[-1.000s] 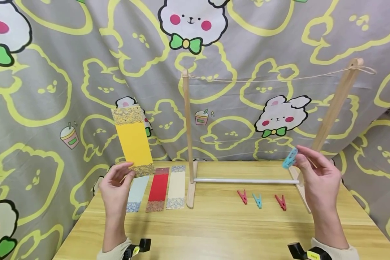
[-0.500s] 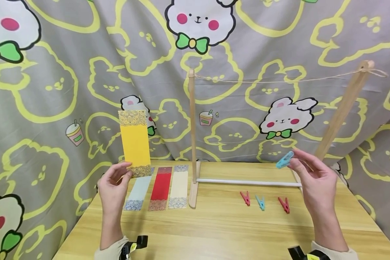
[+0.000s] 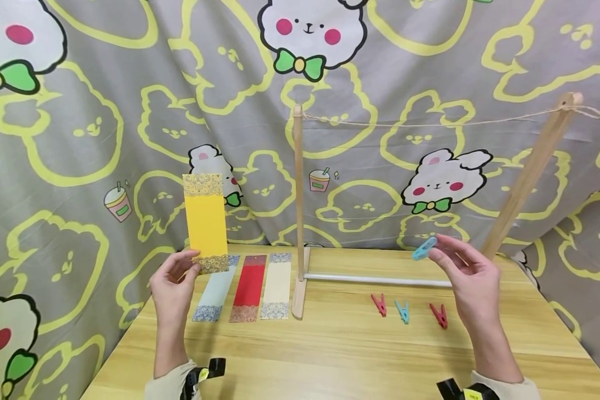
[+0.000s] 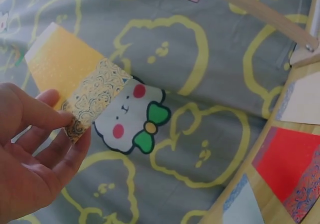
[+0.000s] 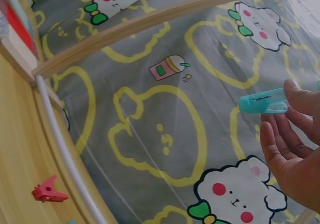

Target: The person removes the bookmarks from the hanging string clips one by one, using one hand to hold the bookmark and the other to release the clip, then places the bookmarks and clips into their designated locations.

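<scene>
My left hand (image 3: 172,286) pinches a yellow bookmark (image 3: 206,225) by its lower left corner, between thumb and fingers. The bookmark stands upright in the air, with a patterned lace-like band at each end. In the left wrist view the thumb presses on the patterned band (image 4: 97,92). On the other side, my right hand (image 3: 472,278) pinches a light blue clothespin (image 3: 424,248) above the table. The right wrist view shows the clothespin (image 5: 262,102) pointing left, its far end out from the thumb and fingers.
A wooden frame (image 3: 299,194) with a string (image 3: 410,125) across its top and a white bar (image 3: 375,279) low down stands at the back. Pale blue (image 3: 219,291), red (image 3: 248,289) and cream (image 3: 277,286) bookmarks lie left of it. Red (image 3: 379,305) (image 3: 439,315) and blue (image 3: 402,312) clothespins lie in front.
My right hand has moved left with the clothespin, which has turned from steep to a flatter slant. The yellow bookmark has straightened from a tilt and dropped slightly. The head view has shifted a little.
</scene>
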{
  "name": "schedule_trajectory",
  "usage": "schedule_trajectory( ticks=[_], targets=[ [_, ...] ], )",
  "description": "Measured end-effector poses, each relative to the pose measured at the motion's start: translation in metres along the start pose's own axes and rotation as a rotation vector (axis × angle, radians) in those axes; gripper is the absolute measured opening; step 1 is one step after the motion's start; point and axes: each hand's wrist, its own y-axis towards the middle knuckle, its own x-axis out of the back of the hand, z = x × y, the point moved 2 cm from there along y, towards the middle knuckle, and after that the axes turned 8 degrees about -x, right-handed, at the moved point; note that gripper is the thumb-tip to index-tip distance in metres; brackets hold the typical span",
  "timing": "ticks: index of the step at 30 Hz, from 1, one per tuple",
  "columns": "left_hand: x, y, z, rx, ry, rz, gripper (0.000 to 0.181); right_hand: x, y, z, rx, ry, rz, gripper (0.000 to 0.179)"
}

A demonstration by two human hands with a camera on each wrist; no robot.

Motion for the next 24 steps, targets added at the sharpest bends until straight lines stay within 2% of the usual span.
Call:
schedule_trajectory(
  ticks=[3, 7, 13, 19, 24],
  targets=[
    [0.000, 0.000, 0.004, 0.013, 0.011, -0.009, 0.023, -0.001, 0.000, -0.004, 0.004, 0.001, 0.017, 0.037],
    [0.001, 0.001, 0.012, 0.020, 0.001, -0.038, 0.023, -0.001, 0.002, -0.010, 0.003, -0.013, -0.011, 0.037],
    [0.002, 0.000, 0.023, 0.021, -0.018, -0.079, 0.023, -0.002, 0.005, -0.024, -0.055, -0.074, -0.056, 0.037],
    [0.004, 0.000, 0.029, 0.047, -0.024, -0.097, 0.023, 0.000, 0.008, -0.038, -0.081, -0.133, -0.038, 0.036],
    [0.012, 0.001, 0.038, 0.075, -0.022, -0.114, 0.023, 0.000, 0.010, -0.050, -0.087, -0.125, -0.014, 0.033]
  ],
)
